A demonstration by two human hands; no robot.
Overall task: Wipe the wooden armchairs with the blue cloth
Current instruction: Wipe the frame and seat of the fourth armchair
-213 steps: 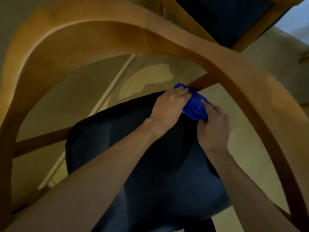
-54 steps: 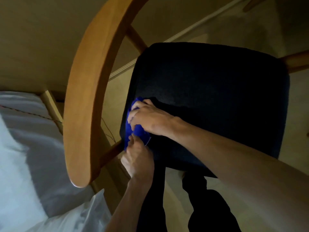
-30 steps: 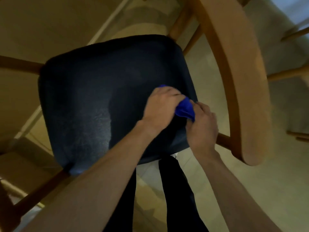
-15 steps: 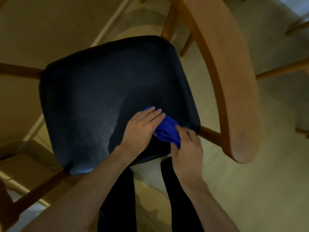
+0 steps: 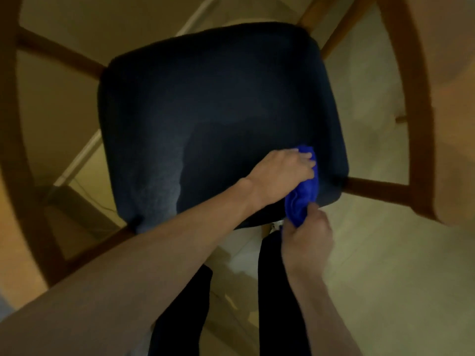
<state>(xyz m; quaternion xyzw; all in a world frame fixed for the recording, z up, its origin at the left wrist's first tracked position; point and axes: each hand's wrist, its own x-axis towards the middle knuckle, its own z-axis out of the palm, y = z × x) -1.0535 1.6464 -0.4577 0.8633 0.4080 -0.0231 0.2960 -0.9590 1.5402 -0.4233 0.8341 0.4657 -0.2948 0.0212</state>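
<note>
Both forearms are bare, with no sleeves, watch or rings visible on the left hand (image 5: pixel 281 173) or right hand (image 5: pixel 307 242). Below them, two legs wear dark, close-fitting trousers (image 5: pixel 275 291).

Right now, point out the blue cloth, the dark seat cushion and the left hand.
blue cloth (image 5: pixel 302 199), head view, bunched middle.
dark seat cushion (image 5: pixel 205 104), head view, top centre.
left hand (image 5: pixel 281 173), head view, back of hand.
</note>
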